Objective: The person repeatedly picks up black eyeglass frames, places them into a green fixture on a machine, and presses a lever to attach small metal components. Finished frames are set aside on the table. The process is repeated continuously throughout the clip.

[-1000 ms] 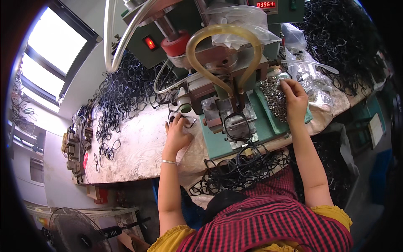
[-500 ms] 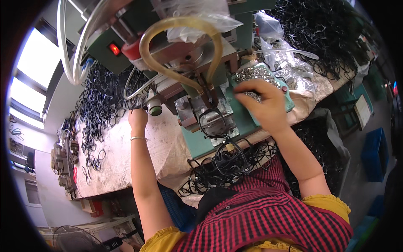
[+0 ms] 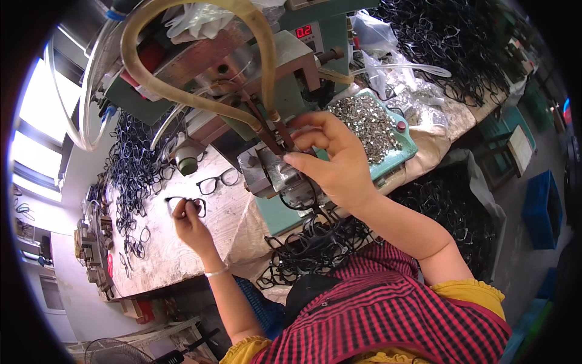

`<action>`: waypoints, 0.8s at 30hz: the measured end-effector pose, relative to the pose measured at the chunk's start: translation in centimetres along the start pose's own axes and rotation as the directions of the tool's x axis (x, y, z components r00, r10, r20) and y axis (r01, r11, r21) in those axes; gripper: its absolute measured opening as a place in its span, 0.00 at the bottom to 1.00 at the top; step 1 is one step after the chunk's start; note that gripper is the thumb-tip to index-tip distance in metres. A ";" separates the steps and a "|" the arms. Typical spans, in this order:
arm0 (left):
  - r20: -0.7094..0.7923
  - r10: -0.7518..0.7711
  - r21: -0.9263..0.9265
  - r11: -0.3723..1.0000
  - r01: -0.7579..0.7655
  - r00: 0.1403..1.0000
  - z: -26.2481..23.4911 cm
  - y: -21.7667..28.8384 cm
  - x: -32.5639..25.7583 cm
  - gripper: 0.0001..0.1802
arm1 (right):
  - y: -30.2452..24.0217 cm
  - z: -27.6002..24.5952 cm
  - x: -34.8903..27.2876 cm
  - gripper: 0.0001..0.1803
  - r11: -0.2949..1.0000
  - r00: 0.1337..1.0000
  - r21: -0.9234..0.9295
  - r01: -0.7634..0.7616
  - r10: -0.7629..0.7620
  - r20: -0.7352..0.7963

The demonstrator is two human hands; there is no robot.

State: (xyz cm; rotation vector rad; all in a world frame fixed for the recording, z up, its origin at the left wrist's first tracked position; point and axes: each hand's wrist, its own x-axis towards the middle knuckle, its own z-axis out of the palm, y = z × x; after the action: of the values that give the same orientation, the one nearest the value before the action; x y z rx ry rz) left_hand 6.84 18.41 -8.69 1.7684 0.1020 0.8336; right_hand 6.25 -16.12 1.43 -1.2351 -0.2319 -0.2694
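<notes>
Head view: we have the left hand [image 3: 193,225] over the pale, scuffed bench [image 3: 151,261], thumb and fingers pinching a dark glasses frame [image 3: 204,209]. Right hand [image 3: 339,164] is at the press machine [image 3: 300,57], fingers curled and thumb close to them beside the tool tips; we can't tell if a small part sits between them. Below that hand, we see a dark rim [image 3: 298,207] at the metal fixture.

Just beyond the left hand, a second glasses frame [image 3: 219,181] lies on the bench; left of it, a tangled heap of frames [image 3: 130,164]. Just right of the right hand, a green tray [image 3: 407,141] holds shiny metal bits [image 3: 367,124], with clear plastic bags [image 3: 418,103] past it and a big dark pile [image 3: 448,45] farther out. Nearer the body than the right hand, we note more dark frames [image 3: 315,242] at the bench edge.

Room: bright window [image 3: 45,115] far left of the left hand, fan [image 3: 118,352] low on that side, blue crate [image 3: 541,209] on the floor well right of the right hand.
</notes>
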 end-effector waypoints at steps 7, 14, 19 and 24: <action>0.344 0.682 -0.173 0.722 -0.670 0.645 5.9 16.9 -4.9 0.07 | -3.4 -1.3 -1.2 0.22 0.942 0.994 -0.330 0.054 -0.019 0.109; 0.593 0.688 -0.284 0.664 -0.692 0.417 10.5 18.3 -5.2 0.11 | 3.6 -12.7 0.0 0.12 0.130 0.960 -0.986 0.109 -0.271 0.070; 0.610 0.672 -0.294 0.684 -0.668 0.420 10.6 18.3 -5.0 0.12 | 4.9 -14.1 -0.1 0.09 0.271 0.938 -0.954 0.129 -0.347 0.028; 0.590 0.659 -0.266 0.705 -0.658 0.468 10.5 18.3 -5.7 0.10 | 4.4 -11.5 1.8 0.12 0.092 0.862 -0.863 0.497 -0.168 0.478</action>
State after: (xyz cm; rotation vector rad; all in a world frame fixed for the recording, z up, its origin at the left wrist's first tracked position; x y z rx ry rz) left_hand 2.63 0.48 3.12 2.0130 -1.1444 0.6681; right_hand 9.71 -25.85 -5.49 -2.6022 -0.6643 -0.7597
